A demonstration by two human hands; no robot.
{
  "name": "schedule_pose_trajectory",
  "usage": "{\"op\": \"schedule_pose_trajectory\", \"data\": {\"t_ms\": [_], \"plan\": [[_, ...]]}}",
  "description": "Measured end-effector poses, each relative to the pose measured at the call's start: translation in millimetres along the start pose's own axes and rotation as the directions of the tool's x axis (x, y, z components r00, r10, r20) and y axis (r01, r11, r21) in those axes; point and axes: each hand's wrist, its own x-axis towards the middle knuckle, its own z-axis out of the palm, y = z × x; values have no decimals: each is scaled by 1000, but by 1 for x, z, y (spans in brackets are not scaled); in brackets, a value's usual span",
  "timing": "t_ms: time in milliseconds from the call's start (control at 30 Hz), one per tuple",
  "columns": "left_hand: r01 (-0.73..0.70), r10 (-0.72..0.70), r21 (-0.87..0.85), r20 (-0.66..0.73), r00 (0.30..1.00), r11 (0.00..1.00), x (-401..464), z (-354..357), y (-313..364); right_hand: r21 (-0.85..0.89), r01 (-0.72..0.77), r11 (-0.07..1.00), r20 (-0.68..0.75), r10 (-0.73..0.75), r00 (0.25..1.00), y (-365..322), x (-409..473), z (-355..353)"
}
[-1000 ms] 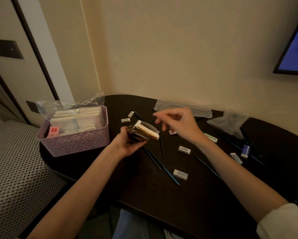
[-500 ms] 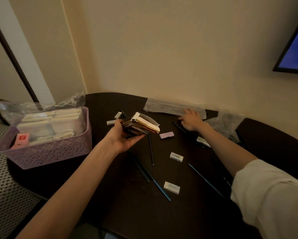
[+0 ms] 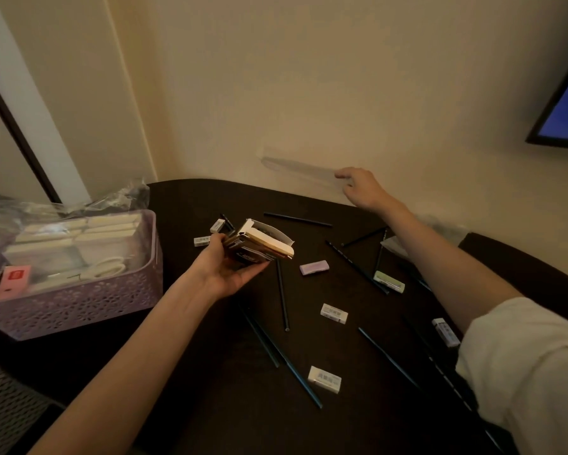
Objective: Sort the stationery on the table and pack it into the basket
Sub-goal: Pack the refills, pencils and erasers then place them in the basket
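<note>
left grip (image 3: 230, 270): curled round stack of small cardboard boxes (image 3: 263, 246) | right grip (image 3: 363, 188): pinching clear plastic sleeve (image 3: 300, 170), above dark worktop (image 3: 210, 372)

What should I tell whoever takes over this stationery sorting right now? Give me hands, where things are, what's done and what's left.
Left hand: holds an open pencil box above the table.
Right hand: lifts a clear plastic sleeve off the table near the wall.
Basket: at the table's left edge, already holding white boxes, white scissors and a pink packet.
Left to do: dark pencils lie scattered on the table, with loose erasers, among them a purple eraser, a green eraser and white erasers. None of these is in the basket yet.
</note>
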Motion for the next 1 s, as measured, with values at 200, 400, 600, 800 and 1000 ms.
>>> {"op": "schedule_pose_trajectory", "data": {"t_ms": [200,400,600,800,1000], "plan": [[10,-10,2,-14,1000,1000,-12,-5,-11,-232,231,945,208,-183,961,-27,-52,35],[-1,2,24,-25,1000,1000,-26,-11,-23,-99,159,982,364,-113,925,-50,-92,36],[-53,52,94,5,999,994,-38,-14,-32,597,172,784,111,-293,950,-111,-161,0],[34,-45,230,41,998,973,-58,-13,-44,508,391,768,164,-532,831,-145,-217,5],[47,-94,381,105,990,923,-74,-22,-57,633,390,668,-47,-470,882,-165,-222,22]]}}
